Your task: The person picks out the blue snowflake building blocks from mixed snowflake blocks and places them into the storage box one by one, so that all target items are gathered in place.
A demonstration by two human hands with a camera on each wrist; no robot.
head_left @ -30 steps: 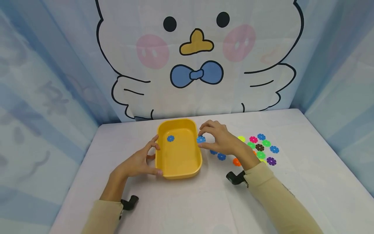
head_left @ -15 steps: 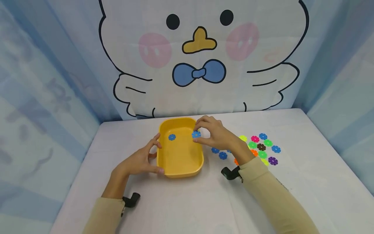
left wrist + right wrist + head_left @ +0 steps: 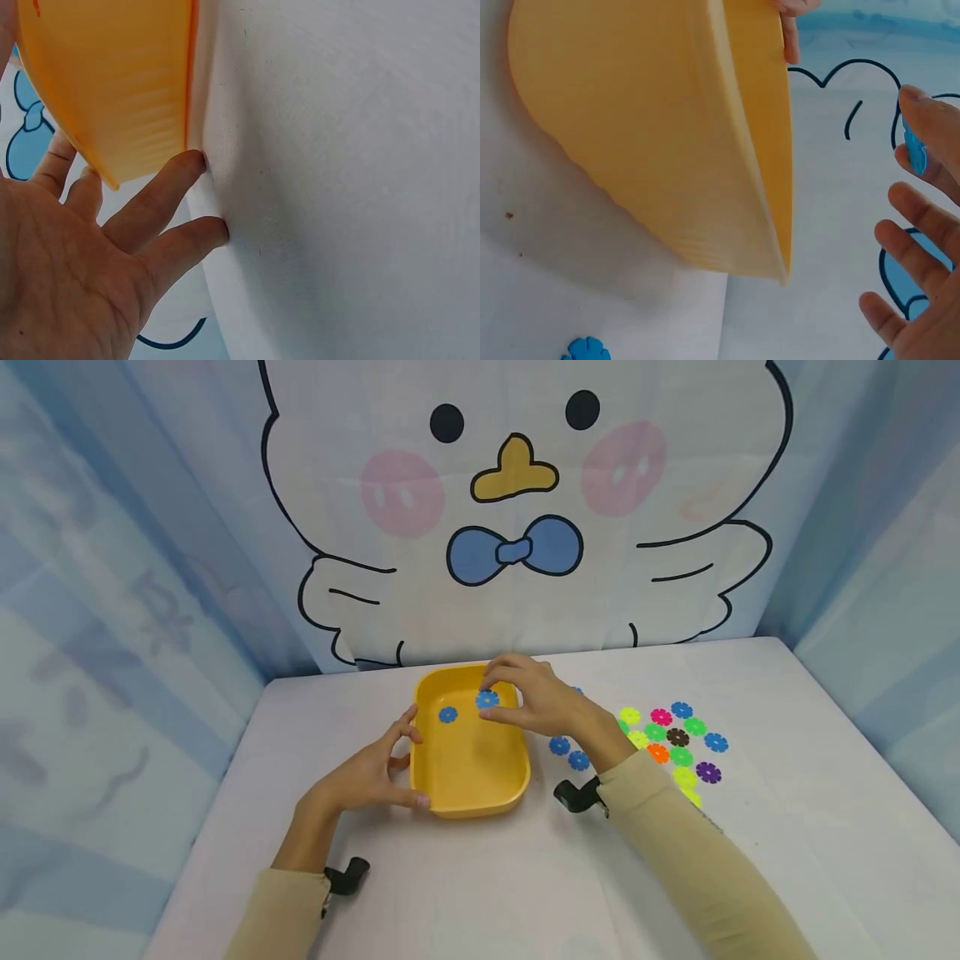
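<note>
My right hand (image 3: 534, 697) pinches a blue flower-shaped disc (image 3: 487, 699) between thumb and index finger, over the right side of a yellow tray (image 3: 468, 789). In the right wrist view the pinched blue disc (image 3: 914, 150) shows nearly edge-on, with the other fingers spread. Another blue disc (image 3: 447, 715) lies inside the tray. At the tray's left side, my left hand (image 3: 367, 774) rests with its thumb at the near corner and its index finger at the rim. Its fingers (image 3: 154, 202) look spread and fairly straight against the tray wall in the left wrist view.
Right of the tray, several flower discs in mixed colours lie scattered, among them a brown disc (image 3: 678, 737) and a purple disc (image 3: 708, 772). Blue discs (image 3: 578, 761) lie nearer the tray, partly behind the right arm. A cartoon-printed curtain (image 3: 517, 610) stands behind the white table (image 3: 480, 893).
My right hand has moved left with the blue disc, from beside the tray's right rim to over its inside. The left hand has stayed at the tray's left side.
</note>
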